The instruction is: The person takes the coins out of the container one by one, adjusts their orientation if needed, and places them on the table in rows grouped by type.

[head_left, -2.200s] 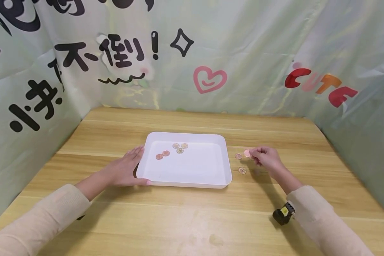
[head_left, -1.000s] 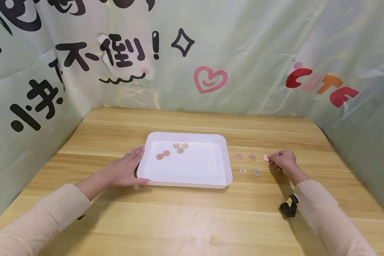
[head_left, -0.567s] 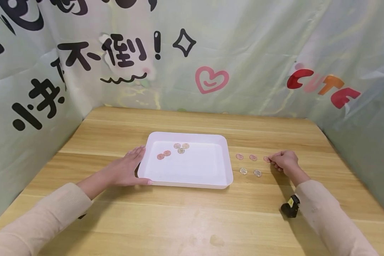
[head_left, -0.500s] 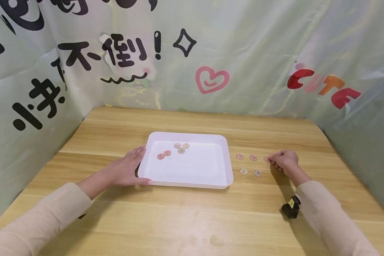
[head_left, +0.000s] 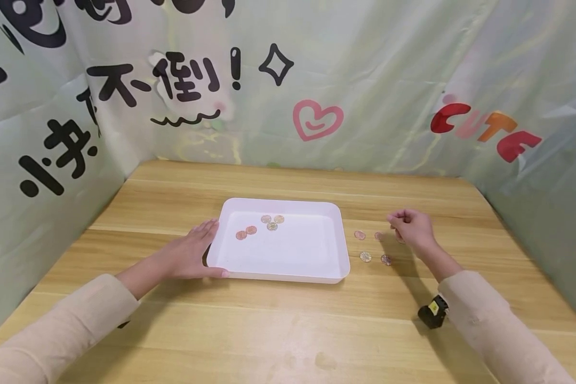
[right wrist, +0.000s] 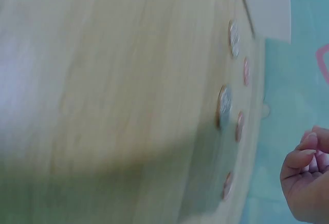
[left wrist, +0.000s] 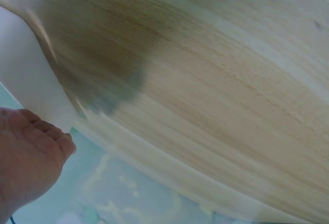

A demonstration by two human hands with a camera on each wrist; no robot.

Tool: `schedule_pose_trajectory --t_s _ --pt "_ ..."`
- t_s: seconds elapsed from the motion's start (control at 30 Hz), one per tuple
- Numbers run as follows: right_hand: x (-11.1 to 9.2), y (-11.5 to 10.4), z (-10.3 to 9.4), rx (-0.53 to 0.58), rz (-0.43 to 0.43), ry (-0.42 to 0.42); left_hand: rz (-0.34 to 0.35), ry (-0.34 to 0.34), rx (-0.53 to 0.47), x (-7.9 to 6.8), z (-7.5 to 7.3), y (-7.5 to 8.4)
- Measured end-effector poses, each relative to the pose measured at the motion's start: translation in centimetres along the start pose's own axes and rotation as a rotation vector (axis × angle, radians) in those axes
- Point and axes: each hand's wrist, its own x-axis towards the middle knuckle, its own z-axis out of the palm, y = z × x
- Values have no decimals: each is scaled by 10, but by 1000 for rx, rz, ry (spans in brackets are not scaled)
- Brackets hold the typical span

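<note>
A white tray [head_left: 312, 266] lies on the table, with several round, patterned coins inside, such as one reddish coin [head_left: 241, 234]. The left hand [head_left: 192, 253] rests against the tray's left side, fingers straight and thumb at the near rim. Right of the tray lie several more coins in two rows, including a front coin [head_left: 365, 256] and a back coin [head_left: 360, 234]. Above the rightmost back coin [head_left: 400, 240], which it partly covers, hovers the right hand [head_left: 415, 228], fingers loosely bent. In the right wrist view nothing shows between its fingertips [right wrist: 310, 141].
The wooden table [head_left: 288, 325] meets a printed cloth backdrop [head_left: 379, 69] along its far edge and sides. A small black device [head_left: 433, 312] is worn at the right wrist.
Beside the tray, the right hand has set down coins one after another, moving right. It has since let go of the last coin and risen up and left. The left hand stays put.
</note>
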Motion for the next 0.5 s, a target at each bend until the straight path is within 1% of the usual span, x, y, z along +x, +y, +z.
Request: schedule_pose_trajectory --t_s 0.17,0.27,0.4,0.5 --pt "-5 -13 11 11 -63 -11 1 6 -11 0 1 0" --pt "-7 -20 20 57 -101 -17 3 9 -13 0 1 0" --pt "-8 -29 32 100 -137 -37 10 13 -4 0 1 0" --pt "-7 -36 42 114 -148 -52 15 15 3 0 1 0"
